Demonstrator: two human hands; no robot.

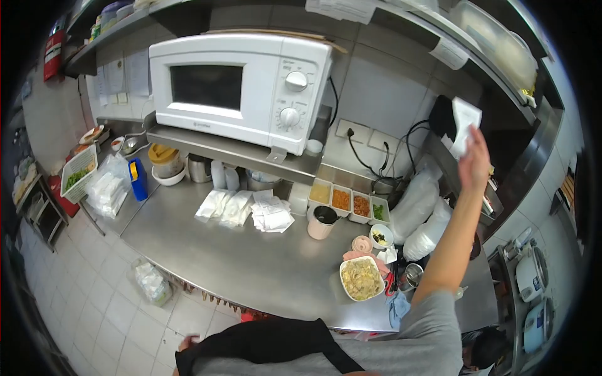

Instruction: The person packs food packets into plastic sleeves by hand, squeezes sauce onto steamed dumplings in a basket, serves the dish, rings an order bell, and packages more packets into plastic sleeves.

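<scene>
My right hand [475, 164] is raised at the upper right, below the shelf, with its fingers closed on a white paper-like packet [466, 118]. What is inside the packet, if anything, does not show. Low on the left, my left hand [187, 343] hangs by the black apron, mostly hidden, and its fingers are too small to read. Below my right arm, a white tub of pale yellowish food [362, 279] sits on the steel counter [269, 269]. A small bowl with dark and yellow bits [380, 236] stands behind it.
A white microwave [238, 94] rests on a raised shelf. White packets [226, 207] and paper slips [272, 212] lie beneath it, left of a pink cup [322, 222]. Several ingredient tubs [341, 199] line the wall beside stacked plastic-wrapped containers [417, 191]. Red-handled scissors [390, 283] lie near the front edge.
</scene>
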